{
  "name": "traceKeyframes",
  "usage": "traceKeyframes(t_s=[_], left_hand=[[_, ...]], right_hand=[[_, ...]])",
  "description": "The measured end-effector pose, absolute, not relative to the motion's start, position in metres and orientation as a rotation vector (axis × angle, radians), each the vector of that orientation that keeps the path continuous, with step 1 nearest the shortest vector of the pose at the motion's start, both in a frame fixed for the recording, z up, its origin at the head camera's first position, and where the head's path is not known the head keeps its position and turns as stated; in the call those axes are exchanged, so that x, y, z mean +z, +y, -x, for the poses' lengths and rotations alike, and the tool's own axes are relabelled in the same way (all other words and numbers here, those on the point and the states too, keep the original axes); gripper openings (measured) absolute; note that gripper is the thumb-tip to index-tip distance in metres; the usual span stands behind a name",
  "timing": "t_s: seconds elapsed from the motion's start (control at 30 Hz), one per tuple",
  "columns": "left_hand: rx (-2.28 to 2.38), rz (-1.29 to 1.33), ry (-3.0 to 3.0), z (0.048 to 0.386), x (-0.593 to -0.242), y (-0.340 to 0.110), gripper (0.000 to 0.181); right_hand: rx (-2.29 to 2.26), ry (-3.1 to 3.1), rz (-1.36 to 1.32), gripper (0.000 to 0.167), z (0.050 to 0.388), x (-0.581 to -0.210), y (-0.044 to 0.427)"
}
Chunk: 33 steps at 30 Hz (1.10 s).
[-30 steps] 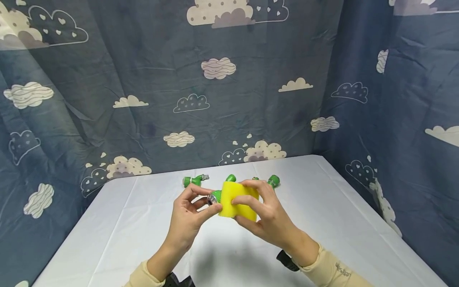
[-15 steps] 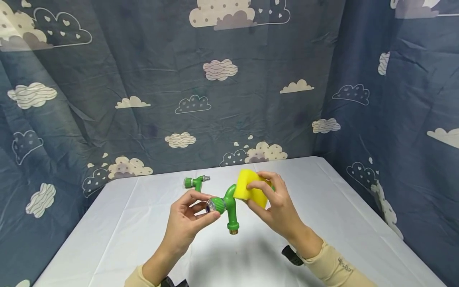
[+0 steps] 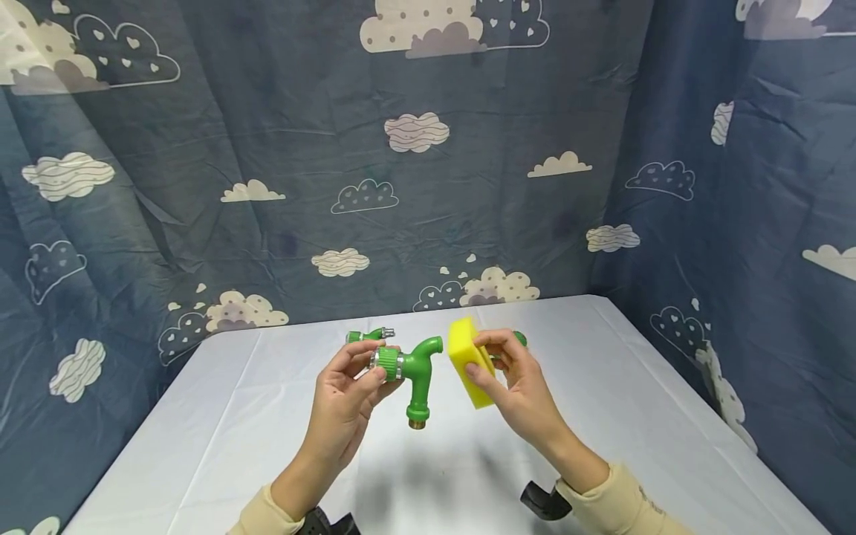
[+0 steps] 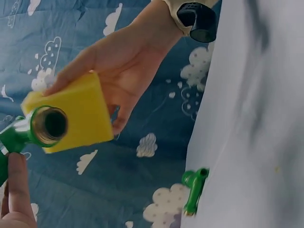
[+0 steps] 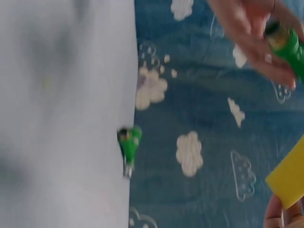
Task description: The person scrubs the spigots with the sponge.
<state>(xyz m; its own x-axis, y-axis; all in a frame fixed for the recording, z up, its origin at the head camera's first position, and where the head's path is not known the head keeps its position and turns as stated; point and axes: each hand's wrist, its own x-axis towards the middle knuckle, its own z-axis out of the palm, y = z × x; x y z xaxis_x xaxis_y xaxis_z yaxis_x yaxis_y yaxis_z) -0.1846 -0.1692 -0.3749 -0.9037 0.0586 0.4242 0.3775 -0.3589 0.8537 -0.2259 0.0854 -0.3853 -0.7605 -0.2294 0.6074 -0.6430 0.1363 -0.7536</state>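
My left hand grips a green tap by its ribbed, silver-ringed end, above the table. The spout curves to the right, and the brass-tipped threaded end hangs down. In my right hand is a yellow sponge, pinched between thumb and fingers just right of the spout, with a small gap between them. The left wrist view shows the tap's round opening in front of the sponge. On the right, that wrist's view catches only a corner of the sponge.
A second green tap lies at the back of the white-covered table, partly behind my left hand. Another green piece shows behind my right hand. A dark cloud-patterned curtain surrounds the back and sides.
The sponge has come away from the tap, moving right and tilting. My left hand has turned the tap so its ribbed end points left instead of towards me.
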Motion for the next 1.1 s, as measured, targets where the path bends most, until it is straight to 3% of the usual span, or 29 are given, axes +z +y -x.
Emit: traceKeyframes(t_s=[0.33, 0.7, 1.0, 1.1], left_hand=[[-2.452, 0.399, -1.481, 0.187, -0.372, -0.152, 0.030], [-2.431, 0.362, -1.630, 0.186, -0.370, -0.145, 0.043], [-2.348, 0.508, -1.962, 0.181, -0.371, -0.148, 0.086], [-2.314, 0.548, -2.001, 0.181, -0.371, -0.148, 0.092]], right_hand=[[1.838, -2.079, -0.956, 0.027, 0.212, -0.391, 0.070], [1.799, -2.041, -0.957, 0.028, 0.209, -0.391, 0.072], [1.722, -2.005, -0.987, 0.030, 0.208, -0.392, 0.071], [1.723, -2.010, -0.976, 0.030, 0.207, -0.392, 0.071]])
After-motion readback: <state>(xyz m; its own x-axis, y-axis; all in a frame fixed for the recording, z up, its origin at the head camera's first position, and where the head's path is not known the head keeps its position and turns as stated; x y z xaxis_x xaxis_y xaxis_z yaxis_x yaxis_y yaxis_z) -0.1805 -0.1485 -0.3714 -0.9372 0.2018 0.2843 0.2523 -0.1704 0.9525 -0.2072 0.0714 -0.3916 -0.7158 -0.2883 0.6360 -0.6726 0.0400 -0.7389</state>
